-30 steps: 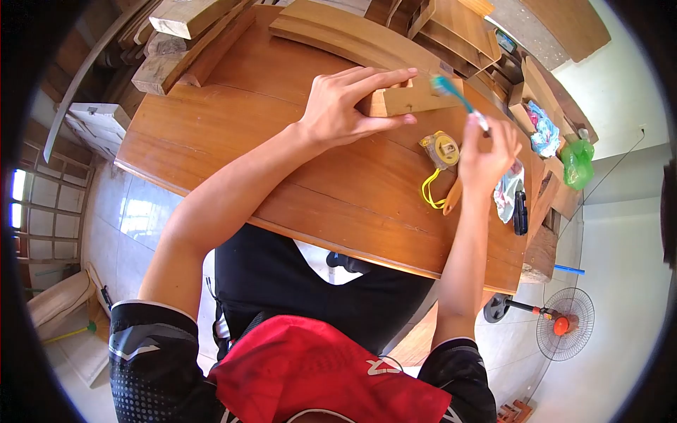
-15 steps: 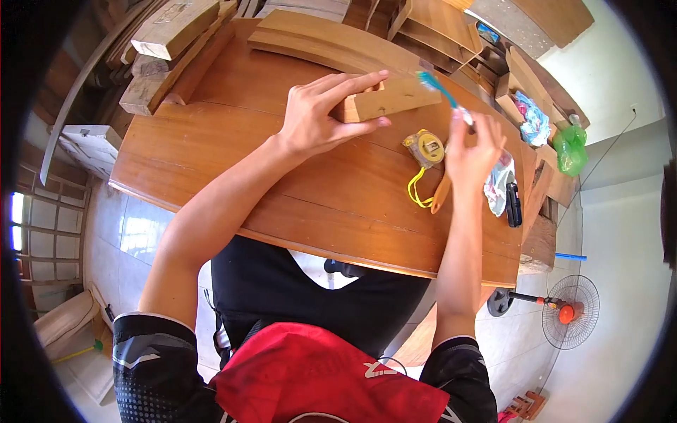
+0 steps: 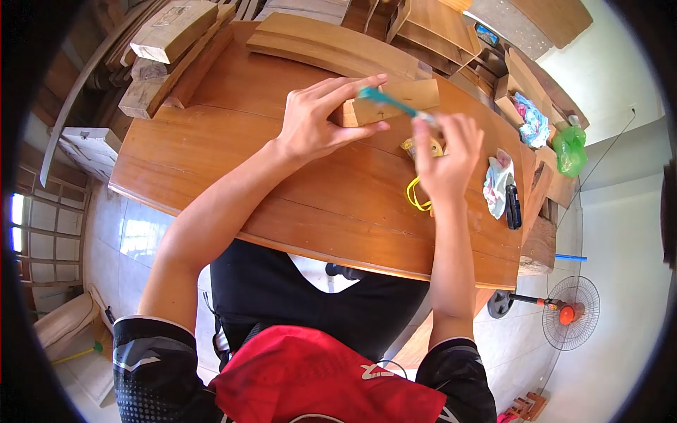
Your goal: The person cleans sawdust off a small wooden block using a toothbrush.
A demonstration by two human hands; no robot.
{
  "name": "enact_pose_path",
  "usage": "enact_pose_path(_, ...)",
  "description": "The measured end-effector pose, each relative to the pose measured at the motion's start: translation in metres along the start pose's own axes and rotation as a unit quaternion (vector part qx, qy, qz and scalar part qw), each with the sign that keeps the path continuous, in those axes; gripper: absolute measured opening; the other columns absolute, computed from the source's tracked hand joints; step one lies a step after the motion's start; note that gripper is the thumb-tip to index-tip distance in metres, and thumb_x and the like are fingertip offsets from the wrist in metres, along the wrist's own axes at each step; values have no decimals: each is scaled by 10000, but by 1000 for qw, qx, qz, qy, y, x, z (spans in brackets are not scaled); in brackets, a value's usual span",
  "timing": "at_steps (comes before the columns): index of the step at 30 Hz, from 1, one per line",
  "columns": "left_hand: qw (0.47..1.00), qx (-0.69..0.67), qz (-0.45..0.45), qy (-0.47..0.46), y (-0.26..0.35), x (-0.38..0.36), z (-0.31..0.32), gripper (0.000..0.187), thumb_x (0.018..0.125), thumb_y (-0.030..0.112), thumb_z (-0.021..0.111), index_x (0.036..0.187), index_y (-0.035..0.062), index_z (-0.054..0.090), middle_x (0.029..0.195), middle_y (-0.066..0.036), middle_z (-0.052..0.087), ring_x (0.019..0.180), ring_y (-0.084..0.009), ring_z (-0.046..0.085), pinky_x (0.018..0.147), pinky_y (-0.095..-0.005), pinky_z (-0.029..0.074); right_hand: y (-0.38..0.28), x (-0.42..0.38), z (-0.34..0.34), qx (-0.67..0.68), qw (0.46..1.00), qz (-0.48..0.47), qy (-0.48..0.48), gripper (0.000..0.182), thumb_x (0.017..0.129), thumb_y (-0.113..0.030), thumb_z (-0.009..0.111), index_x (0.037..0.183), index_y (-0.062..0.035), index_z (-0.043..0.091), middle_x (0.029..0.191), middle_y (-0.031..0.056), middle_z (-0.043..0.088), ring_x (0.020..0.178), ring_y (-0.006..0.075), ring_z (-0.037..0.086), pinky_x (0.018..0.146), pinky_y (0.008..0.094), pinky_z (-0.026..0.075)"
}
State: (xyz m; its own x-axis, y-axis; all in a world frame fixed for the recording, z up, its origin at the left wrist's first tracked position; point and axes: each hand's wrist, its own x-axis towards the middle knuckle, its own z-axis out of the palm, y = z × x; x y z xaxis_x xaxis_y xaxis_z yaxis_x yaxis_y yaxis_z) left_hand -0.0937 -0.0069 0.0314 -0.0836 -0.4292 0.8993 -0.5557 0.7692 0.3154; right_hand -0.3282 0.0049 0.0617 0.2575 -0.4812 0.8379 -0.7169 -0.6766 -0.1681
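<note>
Two hands: L hand (image 3: 307,118) on wood block (image 3: 425,92), R hand (image 3: 449,151) w/ teal brush (image 3: 395,103)

Block sits at the L hand's fingertips, its L end in a fairly wide grip, fingers on far side, thumb on near side. R hand has a narrow pinch on the brush handle; bristle end, blurred, is over the block nr L fingers. Contact w/ block: can't tell.

Just below the R grip, partly hidden: tape measure (image 3: 410,146) w/ yellow strap (image 3: 413,196). Right of R hand: crumpled cloth (image 3: 496,187), black item (image 3: 513,206) beside it. Beyond both grips: long curved board (image 3: 317,44) on table (image 3: 331,194). Far left of L hand: stacked timber (image 3: 173,32).
</note>
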Motion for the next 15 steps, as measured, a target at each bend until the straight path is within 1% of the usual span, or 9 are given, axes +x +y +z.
enact_pose_path(2, 1000, -9, -17, -20, 0, -1, -2, 641, 780, 422, 917, 1353, 206, 726, 948, -14, 775, 731, -202, 705, 612, -323, 573, -8, 2, 0, 16, 1000, -19, -9, 172, 873, -259, 840, 890, -116, 744, 830, 12, 666, 793, 216, 593, 752, 376, 371)
enact_pose_path(3, 1000, -6, -11, -13, 0, -1, -1, 643, 780, 424, 917, 1354, 208, 726, 945, -13, 774, 727, -201, 703, 609, -324, 571, -9, 2, 0, 24, 999, -30, -14, 174, 872, -259, 841, 887, -115, 744, 830, 12, 667, 793, 215, 592, 752, 375, 371)
enact_pose_path(5, 1000, 3, -1, 6, -2, -1, 0, 647, 778, 427, 916, 1357, 211, 725, 939, -11, 771, 720, -199, 697, 604, -328, 566, 16, 1, -3, -10, 1000, 2, 9, 169, 867, -238, 848, 891, -108, 741, 812, 21, 663, 775, 207, 587, 743, 370, 374)
enact_pose_path(7, 998, -7, -42, -35, 3, -1, -5, 662, 767, 338, 933, 1363, 151, 714, 1066, -69, 780, 868, -240, 741, 726, -337, 598, 38, -3, -6, -53, 997, 55, 24, 179, 867, -235, 852, 894, -97, 740, 806, 27, 664, 762, 206, 587, 735, 371, 378)
enact_pose_path(8, 996, -13, -62, -56, 5, -1, -6, 671, 761, 293, 942, 1366, 121, 709, 1129, -98, 785, 941, -260, 763, 787, -342, 615, 42, -4, -6, -55, 997, 53, 24, 196, 868, -228, 857, 897, -75, 738, 799, 34, 663, 745, 211, 593, 723, 381, 386)
enact_pose_path(11, 998, -5, -36, -49, 6, 0, -6, 670, 767, 291, 941, 1374, 128, 707, 1105, -91, 783, 925, -252, 755, 787, -338, 612, 8, 0, -4, 5, 1000, 16, -16, 213, 867, -232, 860, 896, -59, 739, 811, 37, 676, 757, 213, 610, 729, 385, 397)
enact_pose_path(12, 997, -6, -49, -61, 7, 1, -8, 671, 767, 290, 941, 1377, 134, 706, 1100, -90, 782, 920, -253, 753, 786, -340, 611, 3, 0, 0, 57, 998, -4, -28, 191, 862, -224, 859, 895, -71, 749, 819, 39, 686, 780, 204, 626, 745, 377, 409)
enact_pose_path(14, 993, -11, -79, -86, 10, 1, -11, 674, 769, 289, 941, 1384, 144, 705, 1091, -90, 781, 910, -254, 750, 785, -344, 609, -2, 3, -3, 62, 998, -6, -30, 182, 867, -227, 855, 900, -79, 754, 826, 43, 691, 786, 201, 633, 758, 375, 416)
enact_pose_path(15, 994, -12, -73, -75, 9, 0, -10, 676, 769, 288, 941, 1386, 149, 704, 1093, -92, 780, 911, -257, 750, 784, -345, 609, -5, 4, -5, 63, 997, -6, -33, 178, 870, -228, 853, 903, -82, 757, 829, 45, 694, 789, 199, 636, 764, 374, 419)
